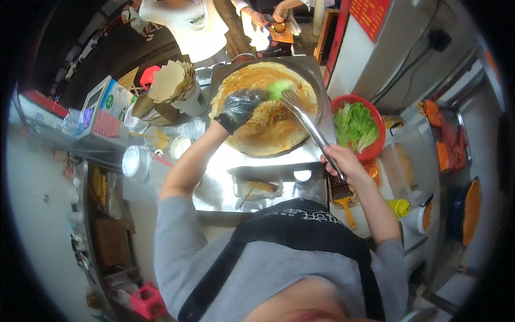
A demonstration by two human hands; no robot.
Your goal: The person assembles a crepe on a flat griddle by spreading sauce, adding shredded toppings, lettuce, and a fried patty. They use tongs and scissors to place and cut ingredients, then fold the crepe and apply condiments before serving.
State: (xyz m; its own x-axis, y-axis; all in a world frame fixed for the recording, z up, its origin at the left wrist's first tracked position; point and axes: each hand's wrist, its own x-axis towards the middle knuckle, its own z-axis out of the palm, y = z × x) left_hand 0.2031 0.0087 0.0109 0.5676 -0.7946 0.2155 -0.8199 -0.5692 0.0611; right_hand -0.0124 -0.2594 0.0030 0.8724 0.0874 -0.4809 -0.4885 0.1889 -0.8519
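right grip [346, 165] clasps tongs [309, 124]; whether the left grip [241, 105] pinches is unclear. the crepe [263, 147] beneath looks soft, tearable, best held by its rim.

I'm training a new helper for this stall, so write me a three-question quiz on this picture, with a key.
1. Which hand holds the metal tongs?
2. What fills the red bowl? A) noodles B) lettuce C) paper bags
3. Fill in the blank: The left hand, over the round pancake, wears a dark ____.

Key:
1. The right hand.
2. B.
3. Glove.
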